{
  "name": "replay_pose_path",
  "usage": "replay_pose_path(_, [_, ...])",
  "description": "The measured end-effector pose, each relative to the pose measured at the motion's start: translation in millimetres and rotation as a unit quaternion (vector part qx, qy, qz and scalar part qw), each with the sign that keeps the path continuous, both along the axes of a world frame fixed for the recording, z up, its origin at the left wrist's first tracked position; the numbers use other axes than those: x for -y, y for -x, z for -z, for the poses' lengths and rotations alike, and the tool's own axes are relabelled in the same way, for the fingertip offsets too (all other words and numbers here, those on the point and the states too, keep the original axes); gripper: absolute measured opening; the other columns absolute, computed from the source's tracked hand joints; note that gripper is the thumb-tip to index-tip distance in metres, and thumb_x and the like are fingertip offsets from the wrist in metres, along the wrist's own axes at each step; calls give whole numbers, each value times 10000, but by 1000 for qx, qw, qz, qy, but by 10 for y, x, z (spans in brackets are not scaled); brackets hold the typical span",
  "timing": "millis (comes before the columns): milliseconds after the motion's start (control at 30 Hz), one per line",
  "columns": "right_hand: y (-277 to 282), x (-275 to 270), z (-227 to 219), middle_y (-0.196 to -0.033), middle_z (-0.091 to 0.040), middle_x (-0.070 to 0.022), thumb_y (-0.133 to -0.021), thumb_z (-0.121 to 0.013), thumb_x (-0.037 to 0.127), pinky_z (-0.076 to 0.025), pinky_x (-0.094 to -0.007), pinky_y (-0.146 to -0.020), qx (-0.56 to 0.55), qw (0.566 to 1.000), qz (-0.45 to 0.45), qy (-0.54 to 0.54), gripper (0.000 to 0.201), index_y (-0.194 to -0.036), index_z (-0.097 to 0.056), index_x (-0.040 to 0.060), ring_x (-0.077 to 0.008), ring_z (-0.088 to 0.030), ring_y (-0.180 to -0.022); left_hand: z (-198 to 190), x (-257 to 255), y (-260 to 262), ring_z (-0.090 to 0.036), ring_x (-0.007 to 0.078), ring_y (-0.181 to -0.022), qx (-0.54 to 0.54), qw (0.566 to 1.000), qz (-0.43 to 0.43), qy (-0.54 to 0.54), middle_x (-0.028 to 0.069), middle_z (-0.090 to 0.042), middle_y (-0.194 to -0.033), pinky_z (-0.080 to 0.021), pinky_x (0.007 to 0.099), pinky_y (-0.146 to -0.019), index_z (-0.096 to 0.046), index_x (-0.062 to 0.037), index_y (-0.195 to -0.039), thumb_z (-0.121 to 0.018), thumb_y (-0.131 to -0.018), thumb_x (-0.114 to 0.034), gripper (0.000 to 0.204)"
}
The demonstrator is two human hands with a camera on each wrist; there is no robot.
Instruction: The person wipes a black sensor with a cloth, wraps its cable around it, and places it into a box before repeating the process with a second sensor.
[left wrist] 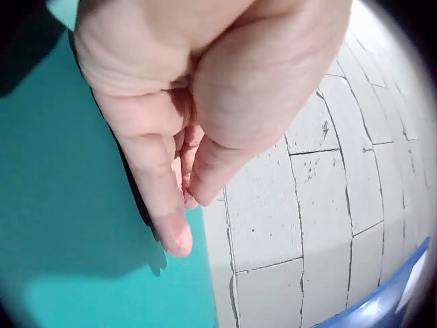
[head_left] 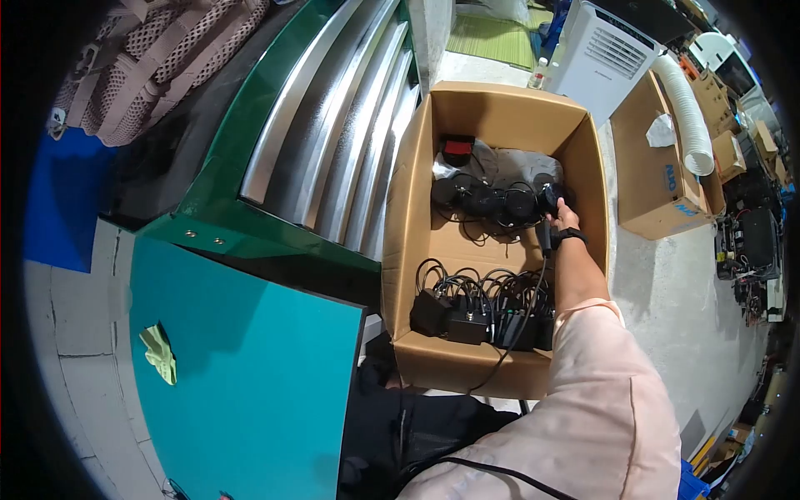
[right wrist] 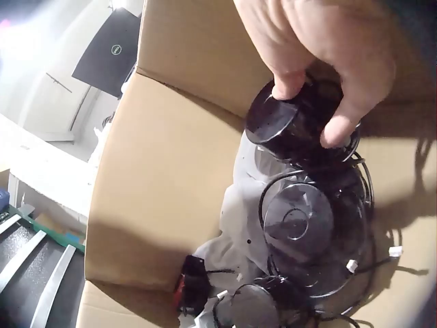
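1. Right hand (right wrist: 321,55) reaches into the cardboard box (head_left: 500,108); grip closed on a black round puck (right wrist: 290,123), thumb and fingers pinching its rim.
2. Puck sits at the far end of the box, lifted just above a row of similar black discs (head_left: 492,202) with tangled cables.
3. Near end of the box holds black power adapters (head_left: 467,321) with coiled leads.
4. Left hand (left wrist: 184,102): fingers loosely bent, holding nothing, over the edge of the teal counter (head_left: 250,375).
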State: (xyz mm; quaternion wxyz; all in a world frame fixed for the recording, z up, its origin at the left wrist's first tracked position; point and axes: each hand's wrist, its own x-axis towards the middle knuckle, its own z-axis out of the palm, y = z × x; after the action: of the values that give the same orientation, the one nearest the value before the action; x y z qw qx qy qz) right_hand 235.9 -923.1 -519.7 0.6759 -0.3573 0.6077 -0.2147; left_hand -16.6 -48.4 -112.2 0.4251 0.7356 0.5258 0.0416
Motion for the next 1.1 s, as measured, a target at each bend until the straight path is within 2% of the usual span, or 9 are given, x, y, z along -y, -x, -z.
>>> replay_pose_path(233, [239, 49, 116, -1037, -583, -145, -879, -624, 270, -568, -344, -638, 98, 990, -90, -49, 366, -1130, -535, 19, -267, -621, -849, 502, -989, -88, -388, 235, -1266, 96, 965, 232, -79, 148, -389, -1382, -278, 355, -1075, -272, 17, -1397, -395, -961, -204, 504])
replay_pose_path(333, [266, 305, 747, -915, -629, -122, -838, -626, 23, -535, -266, -635, 66, 783, -434, 440, 332, -1147, -508, 2, -176, -639, -712, 573, -831, 394, -437, 192, -1228, 172, 951, 241, -89, 180, -439, -1343, -322, 265, -1056, -308, 58, -1370, -391, -970, -42, 421])
replay_pose_path(400, [65, -96, -450, -942, -667, -132, -880, -555, 126, -526, -244, -604, 65, 921, -381, 50, 170, -965, -604, -12, -158, -647, -678, 189, -142, 104, -445, 235, -1225, 109, 961, 229, -107, 214, -428, -1340, -342, 287, -1048, -343, 91, -1330, -421, -952, -30, 404])
replay_pose_path(467, [-268, -608, -1112, -816, -646, -90, -895, -529, 209, -476, -223, -512, 173, 941, -246, 155, 207, -851, -619, 27, -148, -616, -655, 377, -354, 152, -470, 314, -1201, 270, 948, 164, 41, 262, -427, -1321, -366, 366, -1051, -360, 129, -1296, -408, -956, -72, 398])
replay_pose_path(600, [-422, -1854, -2950, -876, -611, -50, -906, -543, 197, -455, -219, -668, 387, 778, -446, 216, 256, -1063, -573, -3, -117, -560, -740, 187, -264, 165, -539, 328, -1103, 409, 874, 30, 260, 212, -506, -1212, -436, 400, -984, -440, 104, -1198, -510, -939, -153, 371])
replay_pose_path(633, [-546, -2593, -3688, -1052, -592, -78, -919, -514, 147, -427, -227, -808, 432, 804, -315, 261, 293, -1158, -554, -17, -124, -558, -895, 64, -284, 194, -556, 312, -1082, 389, 886, 31, 250, 186, -514, -1195, -462, 388, -957, -460, 85, -1171, -528, -931, -146, 339])
replay_pose_path(867, [905, -5718, -5154, -961, -614, -73, -859, -556, 122, -483, -256, -711, 510, 423, -695, 278, 174, -958, -634, 2, -140, -602, -792, -588, -1226, 972, -631, 224, -903, 277, 959, 54, 25, 115, -603, -1028, -550, 328, -765, -526, 42, -1112, -609, -890, -191, 333])
replay_pose_path(1000, [1365, -6964, -4793, -1030, -628, -108, -841, -618, 208, -495, -361, -795, 498, 76, -777, 377, 265, -1060, -614, 59, -252, -616, -924, -792, -1878, 1361, -625, 194, -875, 175, 982, -41, -62, 93, -609, -1011, -543, 307, -735, -548, 19, -1124, -622, -876, -200, 338])
replay_pose_path(1100, [1469, -7433, -4333, -1209, -542, -170, -832, -635, 251, -447, -425, -905, 438, -6, -796, 417, 426, -1191, -542, 42, -328, -533, -1098, -631, -2359, 1397, -617, 250, -938, 105, 988, -53, -103, 132, -605, -1082, -522, 353, -779, -531, 13, -1195, -680, -814, -207, 464])
